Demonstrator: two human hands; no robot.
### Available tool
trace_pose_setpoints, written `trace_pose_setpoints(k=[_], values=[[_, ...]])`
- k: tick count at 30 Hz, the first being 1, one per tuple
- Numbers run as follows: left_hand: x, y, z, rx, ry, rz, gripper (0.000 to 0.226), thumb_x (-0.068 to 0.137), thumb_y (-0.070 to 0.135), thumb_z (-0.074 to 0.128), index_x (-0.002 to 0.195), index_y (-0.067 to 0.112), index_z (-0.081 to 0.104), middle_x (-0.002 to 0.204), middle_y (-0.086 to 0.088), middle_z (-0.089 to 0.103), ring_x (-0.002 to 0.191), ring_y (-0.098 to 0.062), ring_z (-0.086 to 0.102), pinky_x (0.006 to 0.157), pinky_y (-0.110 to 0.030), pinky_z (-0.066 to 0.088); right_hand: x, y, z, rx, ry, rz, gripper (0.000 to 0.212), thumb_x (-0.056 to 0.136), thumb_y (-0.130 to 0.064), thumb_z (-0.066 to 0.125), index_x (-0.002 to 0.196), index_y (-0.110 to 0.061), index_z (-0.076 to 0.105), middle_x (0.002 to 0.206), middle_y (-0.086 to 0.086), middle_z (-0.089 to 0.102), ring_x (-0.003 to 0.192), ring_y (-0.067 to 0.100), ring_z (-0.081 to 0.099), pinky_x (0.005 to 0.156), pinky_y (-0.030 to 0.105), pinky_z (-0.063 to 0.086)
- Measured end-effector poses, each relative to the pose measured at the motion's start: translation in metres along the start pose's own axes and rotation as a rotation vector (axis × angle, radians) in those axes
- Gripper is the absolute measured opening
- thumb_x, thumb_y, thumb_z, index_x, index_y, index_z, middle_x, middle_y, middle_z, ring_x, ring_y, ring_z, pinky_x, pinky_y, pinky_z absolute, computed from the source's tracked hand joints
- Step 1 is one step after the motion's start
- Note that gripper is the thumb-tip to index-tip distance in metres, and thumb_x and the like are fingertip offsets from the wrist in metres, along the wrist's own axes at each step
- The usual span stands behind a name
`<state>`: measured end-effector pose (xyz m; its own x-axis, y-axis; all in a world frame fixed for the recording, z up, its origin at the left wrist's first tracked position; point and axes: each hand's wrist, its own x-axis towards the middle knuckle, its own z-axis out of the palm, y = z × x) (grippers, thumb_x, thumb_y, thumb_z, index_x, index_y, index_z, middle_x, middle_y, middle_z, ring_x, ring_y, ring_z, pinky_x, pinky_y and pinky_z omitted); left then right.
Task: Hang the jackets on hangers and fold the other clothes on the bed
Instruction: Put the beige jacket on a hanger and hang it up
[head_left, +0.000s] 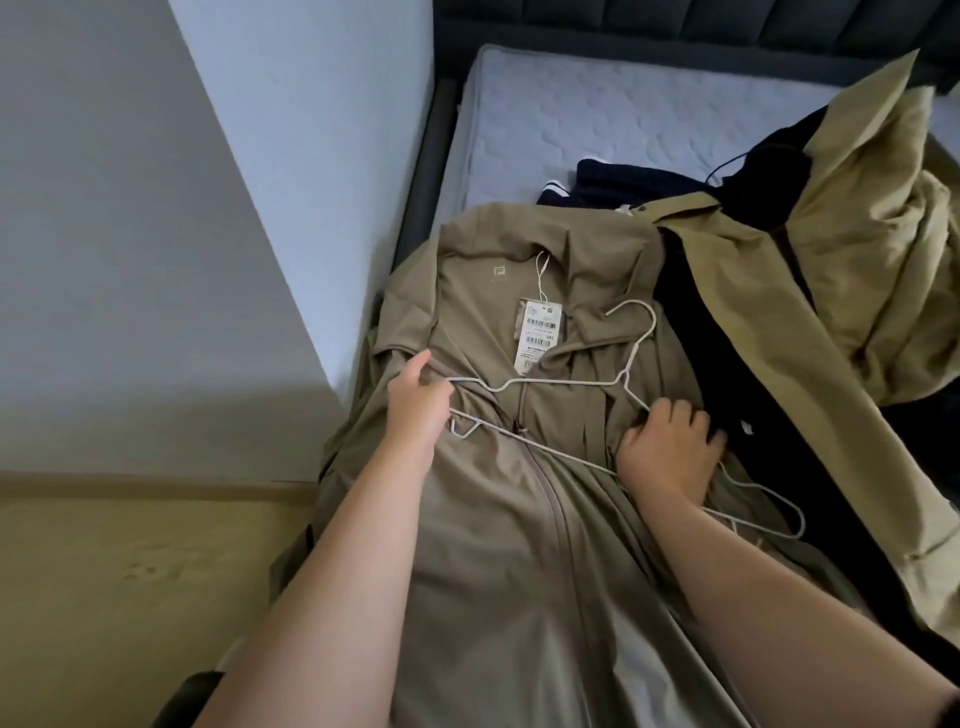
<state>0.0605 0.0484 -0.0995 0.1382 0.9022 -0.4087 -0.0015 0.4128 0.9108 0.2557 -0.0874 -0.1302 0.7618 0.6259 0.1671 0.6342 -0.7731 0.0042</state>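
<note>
A khaki zip jacket (498, 519) lies flat on the bed, collar away from me, with a paper price tag (537, 332) near the collar. On its chest rests a white wire hanger (561, 383), hook pointing to the upper right. My left hand (415, 405) pinches the hanger's left end. My right hand (670, 447) is curled over the right end of the hanger and the jacket cloth. A second white hanger (763, 512) lies under my right wrist, its hook to the right.
A larger tan coat (857, 291) with a dark lining is heaped on the right of the bed. Navy clothes (618, 184) lie behind the jacket. The bare quilted mattress (597, 109) shows beyond. A grey wall (156, 234) and the floor (130, 571) are at left.
</note>
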Motion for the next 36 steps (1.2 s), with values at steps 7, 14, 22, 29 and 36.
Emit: trace_pose_setpoints(k=[7, 14, 22, 29, 36], values=[[0.009, 0.011, -0.012, -0.283, -0.216, -0.136, 0.045, 0.097, 0.01, 0.042, 0.141, 0.021, 0.041, 0.104, 0.004, 0.051, 0.09, -0.01, 0.055, 0.072, -0.03, 0.048, 0.001, 0.0, 0.005, 0.044, 0.071, -0.028, 0.021, 0.078, -0.02, 0.054, 0.094, -0.007, 0.057, 0.1, 0.017, 0.058, 0.098, 0.035, 0.05, 0.092, 0.049, 0.034], [0.008, 0.007, -0.026, -0.748, -0.246, -0.224, 0.035, 0.097, 0.021, 0.039, 0.124, 0.003, 0.052, 0.103, -0.003, 0.051, 0.094, -0.018, 0.061, 0.076, -0.033, 0.049, 0.001, 0.001, 0.008, 0.047, 0.082, -0.031, 0.019, 0.077, -0.019, 0.054, 0.092, -0.008, 0.056, 0.098, 0.016, 0.058, 0.097, 0.035, 0.05, 0.092, 0.05, 0.035], [0.013, 0.007, -0.025, -0.545, 0.027, -0.331, 0.018, 0.088, 0.011, 0.063, 0.074, 0.015, 0.054, 0.063, 0.004, 0.047, 0.03, -0.006, 0.028, 0.034, -0.013, 0.026, 0.0, 0.002, 0.012, 0.063, 0.114, -0.047, 0.016, 0.076, -0.016, 0.054, 0.089, -0.007, 0.055, 0.095, 0.017, 0.057, 0.094, 0.035, 0.05, 0.091, 0.051, 0.035], [-0.002, 0.002, -0.024, -0.382, 0.075, -0.29, 0.018, 0.096, 0.024, 0.053, 0.086, 0.01, 0.053, 0.078, -0.004, 0.055, 0.041, -0.007, 0.058, 0.041, -0.017, 0.046, 0.002, 0.01, -0.002, 0.109, -0.051, -0.109, 0.031, 0.085, -0.028, 0.049, 0.114, -0.017, 0.053, 0.116, 0.01, 0.052, 0.111, 0.029, 0.042, 0.1, 0.047, 0.027], [-0.042, 0.029, -0.041, -0.012, 0.256, 0.087, 0.032, 0.095, 0.032, 0.051, 0.108, 0.004, 0.058, 0.099, -0.007, 0.059, 0.092, -0.027, 0.058, 0.088, -0.038, 0.05, -0.011, 0.011, -0.061, 0.511, 0.035, -0.146, 0.031, 0.094, -0.031, 0.052, 0.07, -0.012, 0.045, 0.079, 0.012, 0.057, 0.089, 0.034, 0.05, 0.08, 0.041, 0.032]])
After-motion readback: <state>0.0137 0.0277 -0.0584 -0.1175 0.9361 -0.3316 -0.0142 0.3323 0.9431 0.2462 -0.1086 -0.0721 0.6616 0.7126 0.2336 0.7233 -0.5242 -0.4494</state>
